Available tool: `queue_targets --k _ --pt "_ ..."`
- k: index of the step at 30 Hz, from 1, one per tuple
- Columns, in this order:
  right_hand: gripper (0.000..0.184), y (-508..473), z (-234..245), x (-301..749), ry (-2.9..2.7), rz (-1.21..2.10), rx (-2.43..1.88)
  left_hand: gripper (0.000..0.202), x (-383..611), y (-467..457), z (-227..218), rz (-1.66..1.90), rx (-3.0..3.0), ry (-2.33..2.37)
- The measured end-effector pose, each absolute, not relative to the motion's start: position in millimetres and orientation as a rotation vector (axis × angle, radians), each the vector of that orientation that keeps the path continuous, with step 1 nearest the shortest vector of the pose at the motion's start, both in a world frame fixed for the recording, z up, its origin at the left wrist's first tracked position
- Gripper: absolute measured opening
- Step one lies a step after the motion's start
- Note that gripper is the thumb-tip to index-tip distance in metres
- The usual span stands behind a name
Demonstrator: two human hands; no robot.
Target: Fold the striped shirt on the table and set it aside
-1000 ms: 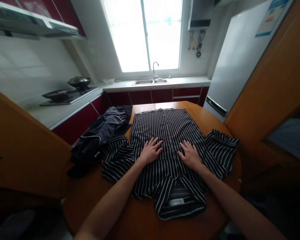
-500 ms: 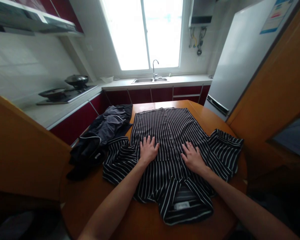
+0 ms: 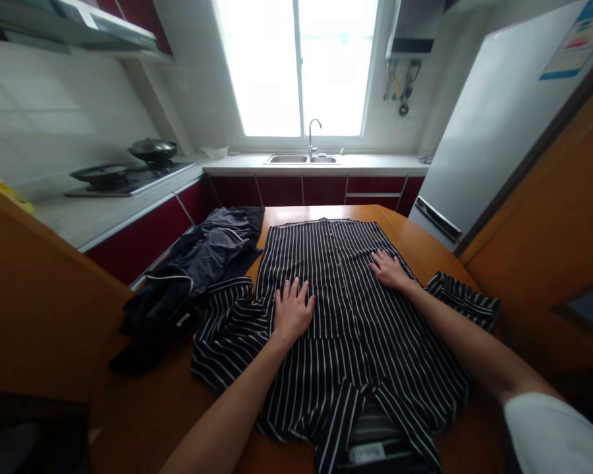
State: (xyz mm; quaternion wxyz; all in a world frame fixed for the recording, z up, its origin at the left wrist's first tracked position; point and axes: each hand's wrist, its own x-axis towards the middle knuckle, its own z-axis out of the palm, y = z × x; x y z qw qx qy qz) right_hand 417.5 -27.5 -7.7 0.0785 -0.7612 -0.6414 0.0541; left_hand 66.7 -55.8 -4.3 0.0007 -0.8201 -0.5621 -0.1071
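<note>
A black shirt with white stripes [image 3: 321, 263] lies spread front side up, its collar toward me and its hem at the far side. My left hand [image 3: 293, 309] rests flat on the shirt's left half, fingers spread and pointing away from me. Farther out, near the shirt's right edge, my right hand [image 3: 389, 268] lies flat with its fingers apart. A button placket runs down between the two hands. Inside the collar a white label [image 3: 366, 452] shows. My right forearm partly covers the right sleeve [image 3: 464, 301].
The shirt lies on a wooden table [image 3: 415, 234] with rounded corners. A pile of dark clothes [image 3: 212, 253] sits at its left edge. Beyond are a sink [image 3: 289, 158], a stove with pans [image 3: 153, 150] and a fridge [image 3: 494, 125].
My right hand has slid away from me and slightly right across the shirt. The left hand stays about where it was. The view has shifted a little.
</note>
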Motion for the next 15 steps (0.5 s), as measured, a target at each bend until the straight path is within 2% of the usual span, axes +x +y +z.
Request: queue_targets --k 4,10,12,15 --pt "0.067 2 -6 424 -1.792 0.069 -2.340 0.055 67 -58 -3 -0.342 -2.560 -1.766" --pt "0.070 23 -23 354 -2.397 0.204 -1.714 0.054 66 -59 -2 -0.346 -2.553 -1.755" --pt "0.071 36 -24 363 -2.416 0.212 -1.727 0.053 66 -59 -2 -0.343 -2.551 -1.757" --pt "0.067 64 -16 417 -2.263 0.200 -2.003 0.053 66 -59 -3 -0.351 -2.549 -1.757"
